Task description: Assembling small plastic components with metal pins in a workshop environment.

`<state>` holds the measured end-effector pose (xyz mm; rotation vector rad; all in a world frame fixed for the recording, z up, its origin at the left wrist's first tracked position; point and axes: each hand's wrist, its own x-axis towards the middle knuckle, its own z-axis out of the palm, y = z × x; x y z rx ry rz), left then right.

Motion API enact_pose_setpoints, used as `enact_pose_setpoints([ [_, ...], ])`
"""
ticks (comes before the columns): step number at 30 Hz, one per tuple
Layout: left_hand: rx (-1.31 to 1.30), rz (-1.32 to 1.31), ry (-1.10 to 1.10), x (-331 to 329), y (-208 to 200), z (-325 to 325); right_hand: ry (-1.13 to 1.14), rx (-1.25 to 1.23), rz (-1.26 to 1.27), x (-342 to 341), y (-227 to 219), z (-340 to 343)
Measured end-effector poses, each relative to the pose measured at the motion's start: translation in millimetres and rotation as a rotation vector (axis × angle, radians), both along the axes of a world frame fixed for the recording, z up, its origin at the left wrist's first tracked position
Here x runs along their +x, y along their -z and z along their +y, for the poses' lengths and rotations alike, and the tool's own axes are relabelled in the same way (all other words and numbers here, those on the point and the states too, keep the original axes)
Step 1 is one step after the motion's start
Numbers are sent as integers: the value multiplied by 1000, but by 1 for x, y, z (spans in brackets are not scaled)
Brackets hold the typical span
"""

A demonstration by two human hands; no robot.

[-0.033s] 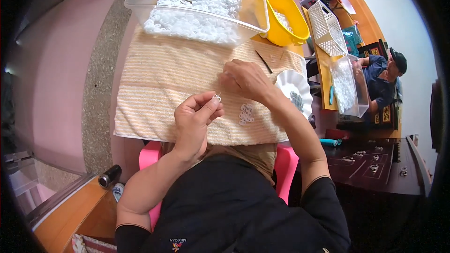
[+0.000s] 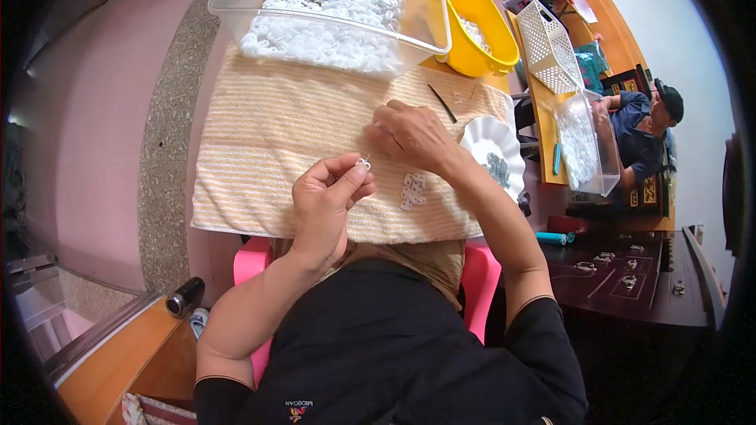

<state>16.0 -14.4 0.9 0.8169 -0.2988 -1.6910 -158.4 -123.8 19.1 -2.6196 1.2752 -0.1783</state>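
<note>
My left hand [image 2: 329,195] pinches a small white plastic piece [image 2: 363,164] with loops between thumb and fingertips, above a striped towel [image 2: 268,149]. Just to its right, my right hand [image 2: 411,135] hovers over the cloth with its fingers curled together. What they hold, if anything, is hidden. A little heap of small white pieces [image 2: 413,191] lies on the towel below my right hand. Beside my right wrist stands a white wavy-rimmed dish [image 2: 480,138] with small grey parts [image 2: 497,168] in it. A thin black stick-like tool [image 2: 442,103] lies beyond my right hand.
At the far edge stands a clear plastic bin [image 2: 331,20] of white pieces, next to a yellow basin [image 2: 500,41]. On the right, another person [image 2: 642,130] sits at a table with a clear box [image 2: 606,169] and a white perforated basket [image 2: 549,47].
My right hand's fingers have shifted very slightly. My left hand still pinches the small white plastic piece in the same place.
</note>
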Motion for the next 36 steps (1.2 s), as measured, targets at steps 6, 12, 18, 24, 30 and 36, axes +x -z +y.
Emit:
enact_pose_setpoints([
  [6,-7,-14,-10,0,2,0,-25,-34,-112,-6,-1,12],
  [12,-22,-34,-14,2,1,-2,63,-29,-203,-15,-5,25],
  [18,-24,-24,4,1,-2,-3,117,81,-471,-23,-7,37],
  [24,-35,-29,0,0,-3,-2,234,174,-601,-31,-7,43],
  [30,-43,-13,7,0,-2,-2,245,169,-558,-37,-6,49],
  [36,-43,-16,8,0,0,-2,266,178,-532,-39,-4,52],
])
